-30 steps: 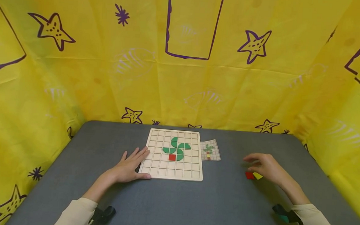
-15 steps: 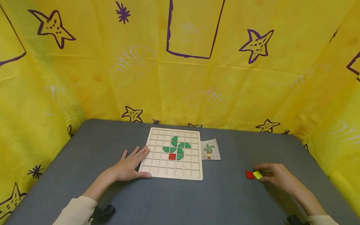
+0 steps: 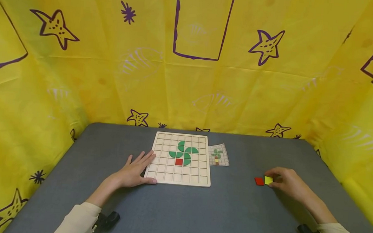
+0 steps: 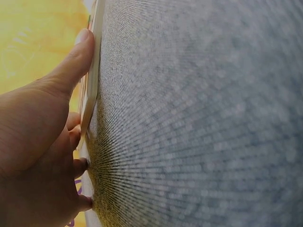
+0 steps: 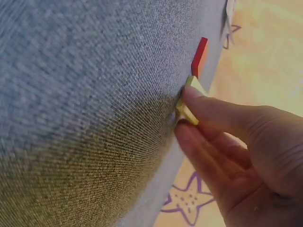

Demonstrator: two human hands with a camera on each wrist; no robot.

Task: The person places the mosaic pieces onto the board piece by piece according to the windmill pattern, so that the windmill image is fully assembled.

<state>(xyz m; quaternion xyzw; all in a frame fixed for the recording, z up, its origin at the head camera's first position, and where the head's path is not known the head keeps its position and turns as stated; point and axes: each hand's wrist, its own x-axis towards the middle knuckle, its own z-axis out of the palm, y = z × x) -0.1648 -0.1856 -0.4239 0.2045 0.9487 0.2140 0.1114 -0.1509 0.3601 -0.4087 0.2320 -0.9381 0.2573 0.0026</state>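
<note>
A wooden grid board [image 3: 199,180] lies on the table with several green quarter-round tiles [image 3: 187,161] in a pinwheel and a red square tile [image 3: 179,162] set in it. My left hand [image 3: 131,173] rests at the board's left side, fingers spread and thumb on the near corner, as the left wrist view shows too. To the right, my right hand [image 3: 288,181] pinches a yellow square tile [image 3: 268,180] between thumb and fingers, low at the tabletop. Just left of it lies a loose red square tile [image 3: 259,181]. In the right wrist view the thumb covers part of the yellow tile [image 5: 189,116].
A small printed pattern card [image 3: 223,157] touches the board's right edge, showing a green pinwheel above a column of coloured squares. The grey table [image 3: 181,214] is backed and flanked by a yellow patterned cloth [image 3: 187,95].
My right hand has come down and to the right onto the yellow tile, which has turned from slanted to nearly straight beside the loose red one. My left hand has stayed in place.
</note>
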